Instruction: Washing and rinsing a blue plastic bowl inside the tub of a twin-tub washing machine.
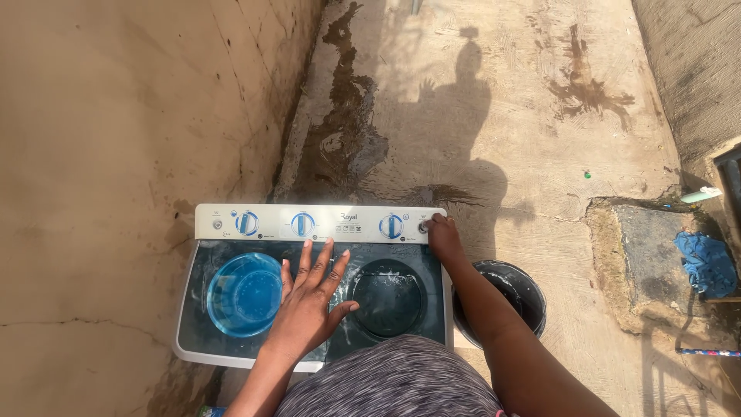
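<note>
Twin-tub washing machine [231,347], standing against the wall [116,154] on a concrete floor [540,116]. Left hand [309,297] open, fingers spread, flat on dark lid between the tubs. Right hand [443,235] pinching small knob [423,227] at panel's right end. Black bucket [532,297] just beside machine.

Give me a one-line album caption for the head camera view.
Left hand flat on a white twin-tub washing machine, right hand at its small grey corner knob.

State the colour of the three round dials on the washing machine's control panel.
Blue dials, clearest in the head view.
</note>
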